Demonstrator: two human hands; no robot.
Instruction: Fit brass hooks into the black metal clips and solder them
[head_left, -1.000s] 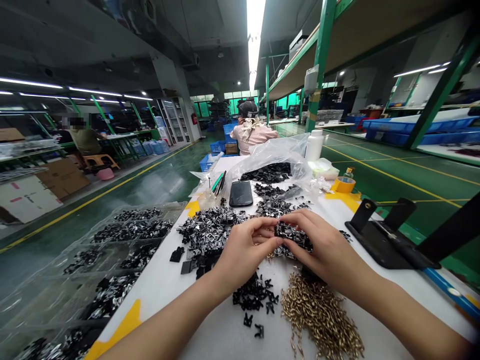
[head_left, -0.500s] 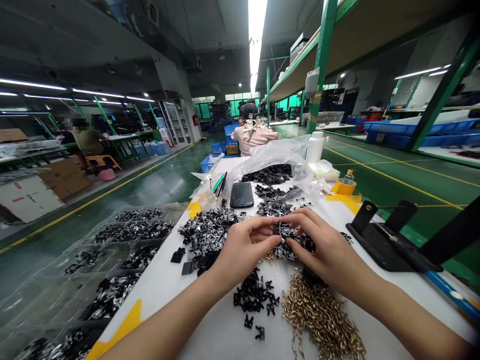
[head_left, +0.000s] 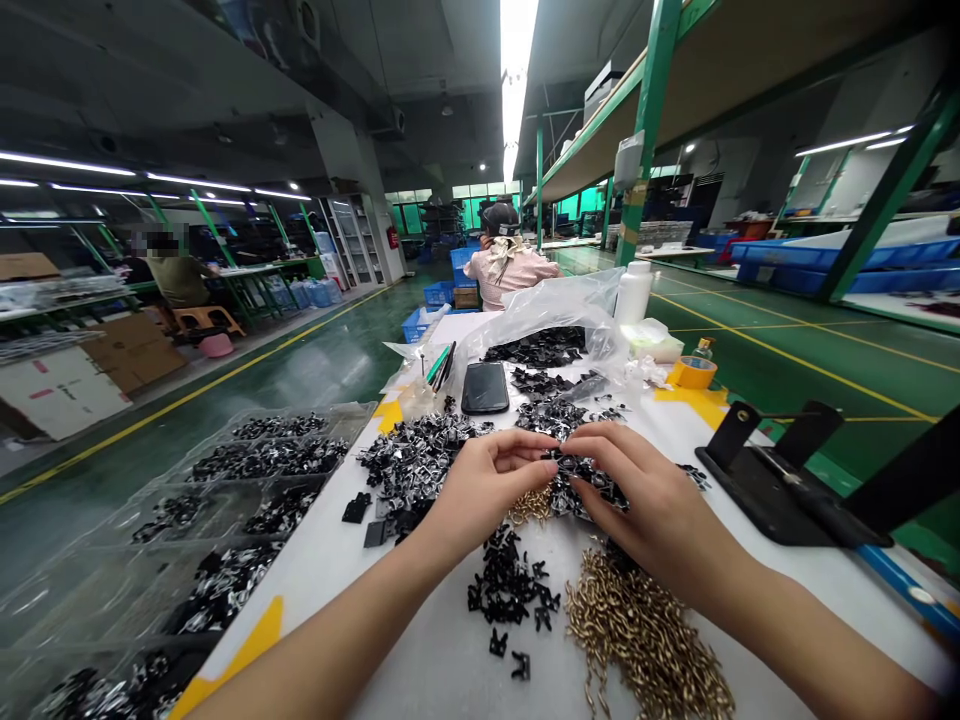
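Left hand [head_left: 480,490] and right hand [head_left: 649,505] meet low over the desk [head_left: 450,670], each grip pinched on one black clip [head_left: 561,462] beside the clip heap [head_left: 551,418]; probably light, stiff and small, so best taken by its flat sides.

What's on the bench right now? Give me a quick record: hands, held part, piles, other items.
left hand: fingertips pinched on small clip
right hand: pinches the same small clip from the other side
near piles: black plastic pieces; brass hooks; clip pile
farther back: phone; tape roll; white bottle
right edge: black lever tool
surface: white table
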